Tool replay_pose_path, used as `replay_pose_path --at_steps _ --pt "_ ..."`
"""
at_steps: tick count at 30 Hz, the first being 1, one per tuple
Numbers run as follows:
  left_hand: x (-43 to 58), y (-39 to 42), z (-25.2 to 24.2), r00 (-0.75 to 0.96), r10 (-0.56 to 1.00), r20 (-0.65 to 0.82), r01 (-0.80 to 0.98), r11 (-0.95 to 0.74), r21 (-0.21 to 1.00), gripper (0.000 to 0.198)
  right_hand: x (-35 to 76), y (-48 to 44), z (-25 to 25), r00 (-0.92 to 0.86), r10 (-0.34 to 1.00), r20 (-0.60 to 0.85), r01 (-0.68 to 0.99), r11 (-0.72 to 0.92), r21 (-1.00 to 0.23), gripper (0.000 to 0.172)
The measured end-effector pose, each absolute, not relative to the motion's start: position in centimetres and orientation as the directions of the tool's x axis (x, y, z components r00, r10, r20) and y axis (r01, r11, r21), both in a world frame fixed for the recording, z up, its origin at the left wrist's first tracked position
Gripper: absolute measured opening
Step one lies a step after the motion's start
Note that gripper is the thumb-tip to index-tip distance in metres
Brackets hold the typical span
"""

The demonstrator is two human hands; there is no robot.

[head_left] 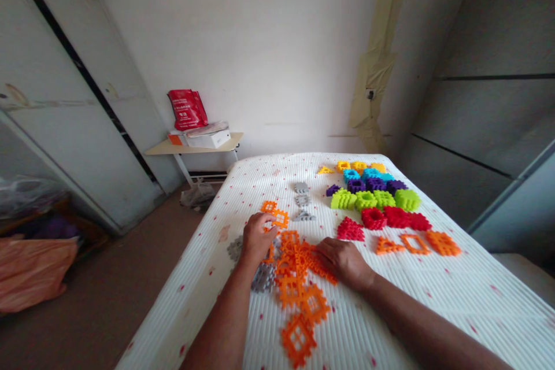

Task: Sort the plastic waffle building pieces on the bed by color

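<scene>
My left hand (259, 238) is curled at the left edge of an orange window-shaped building tile (280, 219), its thumb and forefinger closed against it. Another small orange tile (269, 206) lies just beyond. My right hand (346, 263) rests with bent fingers pressed together on the right side of a heap of orange tiles (290, 257); its fingertips are partly hidden. Below the heap, orange window tiles (298, 338) lie flat toward me. Grey tiles (263, 277) show beside and under my left wrist.
Sorted building pieces stand in rows at the right: yellow (358, 166), blue (371, 174), purple (375, 185), green (384, 199), red (396, 217) and orange (416, 244). Grey pieces (302, 200) form a column ahead. A small side table (197, 147) stands beyond the bed (390, 312).
</scene>
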State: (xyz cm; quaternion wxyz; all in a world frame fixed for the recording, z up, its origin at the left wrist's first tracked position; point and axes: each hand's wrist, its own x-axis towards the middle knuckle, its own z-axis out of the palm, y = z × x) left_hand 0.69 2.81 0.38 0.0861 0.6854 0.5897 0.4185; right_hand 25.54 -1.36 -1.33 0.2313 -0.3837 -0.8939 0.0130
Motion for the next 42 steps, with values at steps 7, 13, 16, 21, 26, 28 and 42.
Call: replay_pose_path --at_steps 7,13,16,21,26,28,42 --pt "1.7 1.8 1.5 0.005 0.847 0.531 0.618 -0.420 0.664 0.009 24.9 -0.3 -0.2 -0.406 0.718 0.565 0.636 0.666 -0.390 0.027" --pt "3.1 0.6 2.4 0.107 0.818 0.566 0.573 -0.516 0.637 0.004 22.9 0.2 1.2 -0.365 0.738 0.567 0.533 0.665 -0.523 0.051" --pt "3.5 0.3 2.3 0.156 0.784 0.601 0.560 -0.571 0.600 0.005 22.6 0.3 1.2 -0.382 0.731 0.565 0.498 0.678 -0.541 0.050" --pt "3.7 0.2 1.8 0.184 0.757 0.626 0.554 -0.606 0.570 0.007 22.8 0.1 1.5 -0.386 0.731 0.563 0.520 0.677 -0.521 0.051" --pt "4.0 0.3 1.3 0.211 0.753 0.624 0.545 -0.620 0.565 0.011 23.1 -0.4 2.5 -0.381 0.756 0.533 0.614 0.637 -0.465 0.045" --pt "4.1 0.2 1.3 0.191 0.784 0.590 0.555 -0.582 0.594 0.019 23.6 -0.6 2.8 -0.383 0.761 0.523 0.633 0.629 -0.451 0.045" --pt "2.6 0.9 0.6 0.032 0.830 0.557 0.635 -0.447 0.630 0.017 33.1 -2.8 3.8 -0.282 0.760 0.586 0.672 0.592 -0.445 0.046"
